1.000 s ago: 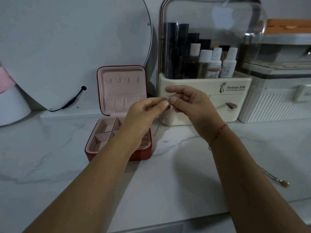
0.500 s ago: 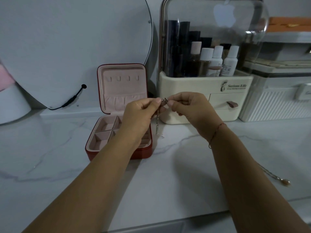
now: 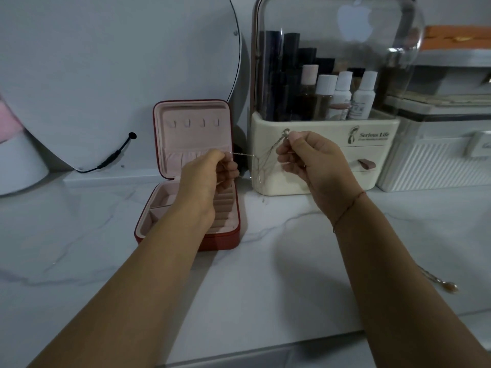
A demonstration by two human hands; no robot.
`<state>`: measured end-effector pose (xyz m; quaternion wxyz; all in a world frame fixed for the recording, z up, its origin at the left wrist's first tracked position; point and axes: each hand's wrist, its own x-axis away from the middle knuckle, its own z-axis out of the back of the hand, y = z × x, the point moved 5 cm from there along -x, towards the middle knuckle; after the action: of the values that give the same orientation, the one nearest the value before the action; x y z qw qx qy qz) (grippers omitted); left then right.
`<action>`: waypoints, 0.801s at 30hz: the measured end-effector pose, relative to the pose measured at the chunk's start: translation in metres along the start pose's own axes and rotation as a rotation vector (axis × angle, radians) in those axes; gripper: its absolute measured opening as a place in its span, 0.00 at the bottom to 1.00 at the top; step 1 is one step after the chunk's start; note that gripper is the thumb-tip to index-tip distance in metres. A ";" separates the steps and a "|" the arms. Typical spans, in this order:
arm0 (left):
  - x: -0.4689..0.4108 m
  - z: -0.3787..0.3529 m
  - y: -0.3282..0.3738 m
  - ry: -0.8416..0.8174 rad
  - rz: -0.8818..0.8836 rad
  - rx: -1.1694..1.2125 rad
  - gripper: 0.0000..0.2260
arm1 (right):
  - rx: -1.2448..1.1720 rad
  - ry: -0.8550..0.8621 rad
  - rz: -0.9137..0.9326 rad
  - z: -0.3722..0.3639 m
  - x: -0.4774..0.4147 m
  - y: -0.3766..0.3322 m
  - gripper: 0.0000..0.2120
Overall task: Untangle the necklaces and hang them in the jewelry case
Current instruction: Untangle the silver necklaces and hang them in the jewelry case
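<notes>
Chain (image 3: 243,154) stretches between two pinches: left hand (image 3: 210,173) holds a strand, right hand (image 3: 310,160) pinches the pendant (image 3: 285,133). Loose loops dangle below the right grip, case (image 3: 196,139) behind the left.

Home vanity: marble countertop (image 3: 265,301), round mirror (image 3: 106,62), cosmetics organizer (image 3: 318,160), open jewelry case (image 3: 191,134).

Marble counter (image 3: 79,251) (dimly lit), grey wall (image 3: 457,9)
</notes>
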<state>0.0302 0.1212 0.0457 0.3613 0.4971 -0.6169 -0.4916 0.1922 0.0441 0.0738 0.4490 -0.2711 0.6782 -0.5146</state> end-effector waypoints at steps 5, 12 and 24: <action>0.005 -0.005 0.003 -0.026 -0.048 -0.240 0.07 | -0.247 -0.009 0.012 0.001 0.001 -0.005 0.11; 0.008 -0.010 -0.001 -0.078 -0.169 -0.476 0.07 | -0.395 0.020 0.013 0.005 0.000 -0.008 0.12; 0.015 -0.027 -0.005 -0.302 -0.197 -0.432 0.08 | -0.110 -0.057 0.018 -0.004 0.004 -0.006 0.11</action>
<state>0.0535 0.1000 0.0469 0.3134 0.3874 -0.4932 -0.7131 0.1860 0.0409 0.0783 0.4571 -0.3037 0.6949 -0.4646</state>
